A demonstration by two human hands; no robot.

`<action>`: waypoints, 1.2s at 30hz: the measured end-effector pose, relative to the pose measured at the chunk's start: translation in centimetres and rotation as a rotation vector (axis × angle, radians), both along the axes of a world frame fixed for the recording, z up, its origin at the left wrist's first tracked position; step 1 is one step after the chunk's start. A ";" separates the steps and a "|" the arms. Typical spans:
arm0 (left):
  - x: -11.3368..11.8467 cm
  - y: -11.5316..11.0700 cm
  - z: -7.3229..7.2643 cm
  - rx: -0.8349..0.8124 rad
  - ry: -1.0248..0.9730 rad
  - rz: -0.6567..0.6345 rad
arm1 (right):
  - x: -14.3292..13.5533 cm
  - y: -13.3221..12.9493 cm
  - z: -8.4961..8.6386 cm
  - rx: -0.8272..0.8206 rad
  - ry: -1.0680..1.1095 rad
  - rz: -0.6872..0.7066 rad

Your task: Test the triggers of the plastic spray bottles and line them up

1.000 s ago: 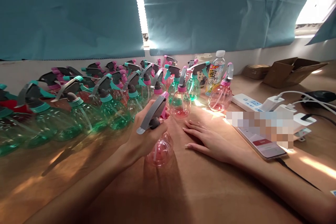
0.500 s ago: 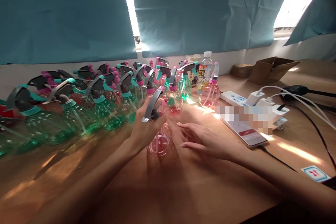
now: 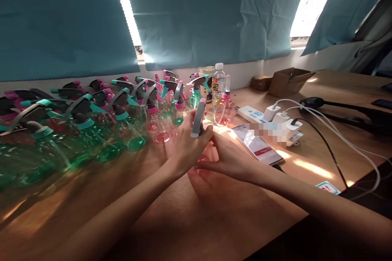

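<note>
A clear pink spray bottle point(image 3: 211, 153) stands upright in front of me, mostly covered by my hands. My left hand point(image 3: 186, 142) is closed around its spray head, and the grey trigger point(image 3: 199, 118) sticks up past the fingers. Around the bottle's body curls my right hand point(image 3: 231, 157), its thumb low at the front and the other fingers largely hidden behind. Another pink spray bottle point(image 3: 225, 112) stands just beyond my hands. To the left are many similar bottles in rows, such as a green spray bottle point(image 3: 133, 136) with a teal collar.
Right of my hands lie a phone point(image 3: 260, 147) and a white power strip point(image 3: 251, 114) with chargers and cables. A labelled drink bottle point(image 3: 219, 81) and an open cardboard box point(image 3: 288, 83) stand farther back. Black headphones point(image 3: 339, 108) rest at the right.
My right hand has gone from open beside the pink bottle to wrapped around its body. My left hand stays on the spray head. The view has swung to the right.
</note>
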State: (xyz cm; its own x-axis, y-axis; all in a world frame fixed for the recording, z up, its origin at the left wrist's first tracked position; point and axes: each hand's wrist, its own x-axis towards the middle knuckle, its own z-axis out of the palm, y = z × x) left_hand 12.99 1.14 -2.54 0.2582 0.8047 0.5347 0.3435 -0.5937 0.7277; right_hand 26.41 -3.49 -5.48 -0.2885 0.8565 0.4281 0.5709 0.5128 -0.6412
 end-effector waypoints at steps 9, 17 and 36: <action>2.8 1.8 0.1 -0.021 0.050 -0.200 | 2.2 1.1 0.0 0.045 -0.073 -0.114; -2.9 2.0 -5.1 -0.061 0.241 -0.190 | 4.8 4.7 0.1 0.135 -0.226 -0.229; -5.5 1.1 -8.3 0.195 0.524 -0.285 | 2.5 12.7 1.4 0.025 -0.266 -0.465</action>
